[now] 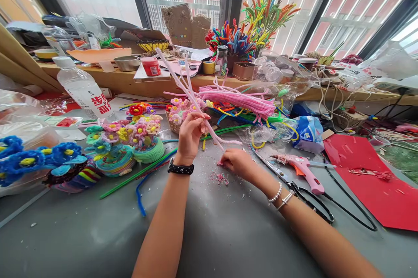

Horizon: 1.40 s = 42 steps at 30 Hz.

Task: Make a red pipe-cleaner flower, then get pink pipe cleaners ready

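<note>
Several pale pink pipe cleaners [183,88] are pinched in my left hand [191,135], which is raised over the table; their long ends point up and away, the short ends down to the right. Just below those short ends, my right hand [241,164] rests low with its fingers curled together. Whatever may be between these fingertips is hidden. Pink fuzz scraps [219,178] lie on the grey table beside them. Behind my hands is a bundle of pink pipe cleaners [238,100]. A pair of scissors [294,187] lies partly behind my right forearm.
A pink glue gun [305,171] and red card [369,178] lie on the right. Pipe-cleaner flower pots [148,151] and blue flowers [28,162] stand left, before a water bottle [83,88]. Green pipe cleaners [140,172] cross the table. Jars and clutter fill the sill.
</note>
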Tool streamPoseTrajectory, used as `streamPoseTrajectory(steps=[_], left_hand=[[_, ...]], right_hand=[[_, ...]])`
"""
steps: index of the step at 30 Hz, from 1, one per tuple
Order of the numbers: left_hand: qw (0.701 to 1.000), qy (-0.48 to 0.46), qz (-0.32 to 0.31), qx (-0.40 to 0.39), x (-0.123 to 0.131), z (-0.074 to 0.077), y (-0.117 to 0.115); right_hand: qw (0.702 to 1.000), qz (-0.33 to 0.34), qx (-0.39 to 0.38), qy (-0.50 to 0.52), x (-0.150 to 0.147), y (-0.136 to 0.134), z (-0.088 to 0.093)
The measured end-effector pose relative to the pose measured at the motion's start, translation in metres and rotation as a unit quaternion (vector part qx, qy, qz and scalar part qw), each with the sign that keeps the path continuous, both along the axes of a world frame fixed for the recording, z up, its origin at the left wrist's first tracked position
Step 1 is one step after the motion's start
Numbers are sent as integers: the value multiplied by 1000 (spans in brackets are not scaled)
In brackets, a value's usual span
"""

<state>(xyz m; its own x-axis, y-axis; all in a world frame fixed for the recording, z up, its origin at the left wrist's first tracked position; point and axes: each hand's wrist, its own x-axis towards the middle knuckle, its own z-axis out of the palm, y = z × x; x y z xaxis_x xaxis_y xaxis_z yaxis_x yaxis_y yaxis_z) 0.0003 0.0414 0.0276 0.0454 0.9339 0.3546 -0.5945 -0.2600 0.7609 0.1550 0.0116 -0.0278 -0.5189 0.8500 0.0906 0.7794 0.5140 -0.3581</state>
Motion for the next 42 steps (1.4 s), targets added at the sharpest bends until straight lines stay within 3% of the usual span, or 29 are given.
streamPoseTrajectory(steps=[7,13,16,21,28,32,36,42], left_hand=[[1000,5,3,-1,0,0,0],[1000,-1,1,-3,0,0,-1],[1000,2,3,-3,1,0,-1],[1000,7,0,-1,0,-1,0],[1000,7,1,6,1,-1,-1],[1000,7,3,5,0,0,-2],[1000,8,3,-1,0,0,-1],[1000,1,-4,-4,1,1,0]], right_hand=[[997,68,-25,18,7,-27,7],[995,-88,-20,33,17,-29,7],[994,-104,-29,-25,11,-34,7],[998,-51,-46,-17,-2,-38,6],[997,-44,-7,56,-12,-17,6],[1000,25,-1,17,-18,-9,6],[996,87,-13,-14,-12,-11,6],[993,109,-38,13,4,-23,13]])
